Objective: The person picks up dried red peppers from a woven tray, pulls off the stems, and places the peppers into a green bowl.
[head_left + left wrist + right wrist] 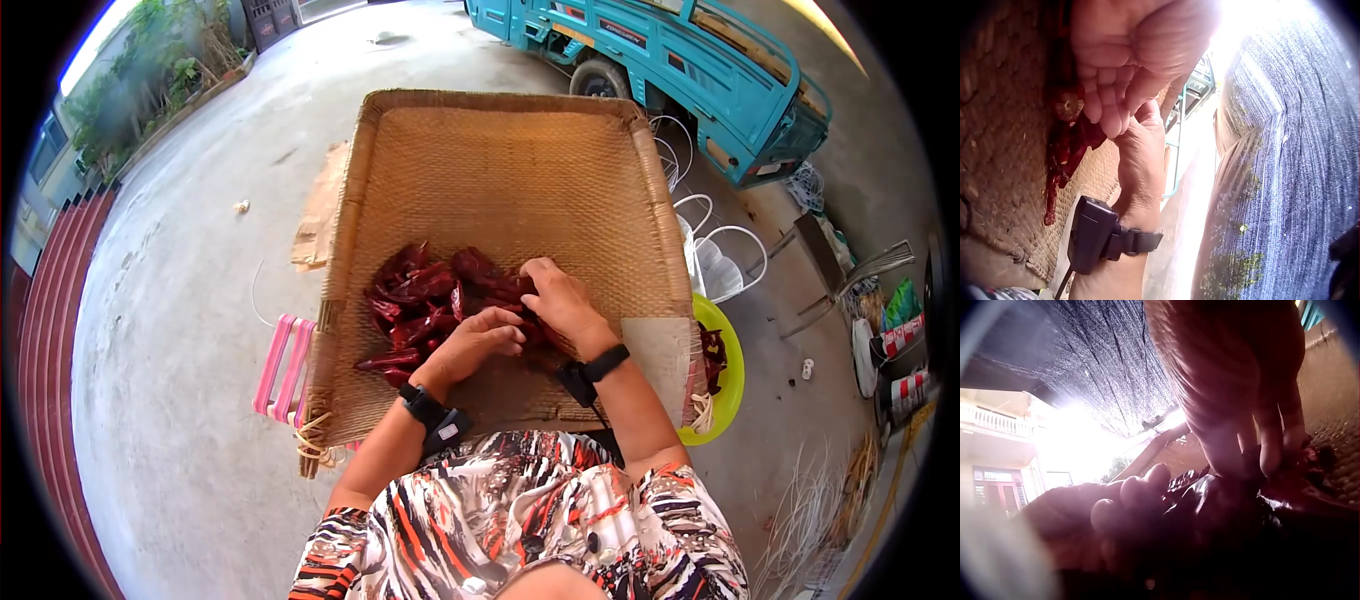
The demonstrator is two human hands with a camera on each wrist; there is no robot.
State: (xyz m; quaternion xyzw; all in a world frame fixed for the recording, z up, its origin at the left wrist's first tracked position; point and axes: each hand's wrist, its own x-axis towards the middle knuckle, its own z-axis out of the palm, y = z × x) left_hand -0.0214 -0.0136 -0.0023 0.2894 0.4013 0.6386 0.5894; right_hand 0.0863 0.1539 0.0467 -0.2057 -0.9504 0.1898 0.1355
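Observation:
A pile of shiny dark red dried chili peppers [405,290] lies on the near half of a large woven tray [500,165]. My right hand [565,300] reaches into the pile's right side, its fingers bent down and pinching a chili pepper [1200,494]. Close beside it, my left hand [475,350] hovers at the pile's near edge with fingers curled toward the thumb. I cannot tell whether the left fingers hold a chili. In the left wrist view both hands nearly meet, and red chilies [1069,153] hang beside the fingers.
Under the tray's right edge stands a yellow-green basin [735,400] with more chilies. A pink-striped stool [283,365] and cardboard [318,215] show at the left. White buckets [715,265], a metal chair [830,265] and a blue cargo tricycle [690,75] stand to the right.

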